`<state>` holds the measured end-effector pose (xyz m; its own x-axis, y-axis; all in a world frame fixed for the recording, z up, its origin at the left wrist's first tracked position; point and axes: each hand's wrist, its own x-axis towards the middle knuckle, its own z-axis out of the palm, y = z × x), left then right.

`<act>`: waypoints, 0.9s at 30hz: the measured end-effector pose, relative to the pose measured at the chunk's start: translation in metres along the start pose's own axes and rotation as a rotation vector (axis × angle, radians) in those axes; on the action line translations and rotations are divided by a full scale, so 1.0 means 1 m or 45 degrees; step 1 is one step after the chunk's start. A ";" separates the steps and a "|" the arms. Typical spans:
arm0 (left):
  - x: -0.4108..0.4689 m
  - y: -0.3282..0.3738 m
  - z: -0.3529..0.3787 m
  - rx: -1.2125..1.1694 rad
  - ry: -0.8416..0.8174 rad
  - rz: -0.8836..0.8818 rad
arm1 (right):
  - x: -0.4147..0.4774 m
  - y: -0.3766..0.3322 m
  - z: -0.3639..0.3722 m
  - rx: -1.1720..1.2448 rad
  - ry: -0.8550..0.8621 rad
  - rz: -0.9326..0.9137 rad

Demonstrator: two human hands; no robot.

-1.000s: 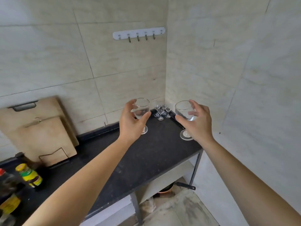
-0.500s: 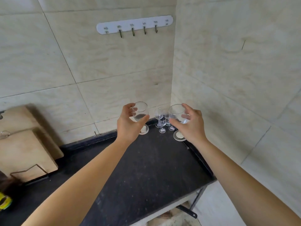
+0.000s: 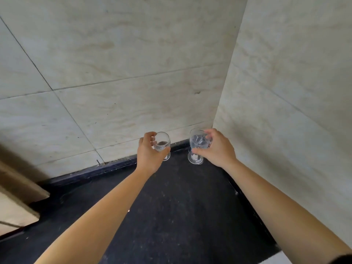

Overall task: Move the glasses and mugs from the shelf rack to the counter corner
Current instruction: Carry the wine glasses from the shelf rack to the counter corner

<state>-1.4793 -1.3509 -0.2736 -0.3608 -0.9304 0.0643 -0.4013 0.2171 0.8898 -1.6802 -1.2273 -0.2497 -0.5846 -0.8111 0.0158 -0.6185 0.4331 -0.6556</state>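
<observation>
Both arms reach out over the dark counter (image 3: 181, 216) toward the corner where the two tiled walls (image 3: 114, 63) meet. The left hand (image 3: 150, 153) is wrapped around the bowl of a stemmed glass (image 3: 162, 142), thumb on the near side and fingers curled round the far side, so the grip is closed on it. The round foot of that glass shows just under the hand, close to the raised back edge of the counter; whether it is resting on the surface or a little above it is hard to tell from here.

The right hand (image 3: 215, 149) grips a second stemmed glass (image 3: 199, 143) the same way, fingers closed over the upper bowl from the right side. Its foot appears to sit on the counter, right in the corner beside the right wall. Something small and clear glints through its bowl, but it is too blurred to make out.

The two glasses stand upright, near each other but apart. At the far left edge, a pale wooden board (image 3: 17, 199) leans against the back wall.
</observation>
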 end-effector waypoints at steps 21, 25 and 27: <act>0.086 -0.128 0.092 0.205 -0.051 -0.306 | 0.122 0.057 0.157 -0.103 -0.268 0.044; 0.091 -0.132 0.103 0.216 -0.065 -0.314 | 0.125 0.057 0.159 -0.167 -0.289 -0.013; 0.092 -0.133 0.108 0.216 -0.079 -0.311 | 0.126 0.057 0.159 -0.173 -0.294 -0.025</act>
<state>-1.5497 -1.4339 -0.4346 -0.2852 -0.9424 -0.1749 -0.6154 0.0402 0.7872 -1.7057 -1.3671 -0.4049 -0.4463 -0.8813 -0.1553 -0.7023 0.4525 -0.5495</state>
